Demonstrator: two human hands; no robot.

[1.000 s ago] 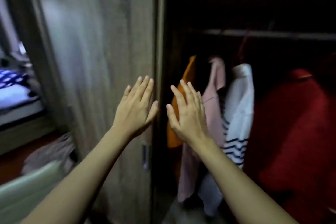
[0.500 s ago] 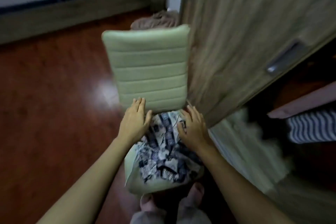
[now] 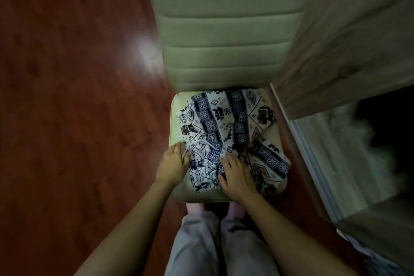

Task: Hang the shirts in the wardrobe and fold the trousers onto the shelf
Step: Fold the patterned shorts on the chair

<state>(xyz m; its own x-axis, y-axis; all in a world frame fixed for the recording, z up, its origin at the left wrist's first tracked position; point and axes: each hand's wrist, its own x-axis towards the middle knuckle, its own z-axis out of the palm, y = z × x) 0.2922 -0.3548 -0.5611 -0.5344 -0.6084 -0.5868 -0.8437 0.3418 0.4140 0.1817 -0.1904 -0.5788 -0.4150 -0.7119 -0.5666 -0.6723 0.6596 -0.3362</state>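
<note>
Patterned trousers [image 3: 224, 123]: crumpled across the green chair seat [image 3: 175, 127]. Left hand [image 3: 173, 163]: grip curled on their left edge. Right hand [image 3: 235, 175]: resting on cloth near the front edge, grip cannot be told.

Trousers [image 3: 226, 132] lie on chair [image 3: 224, 36]; wardrobe door [image 3: 349, 29] right.
</note>
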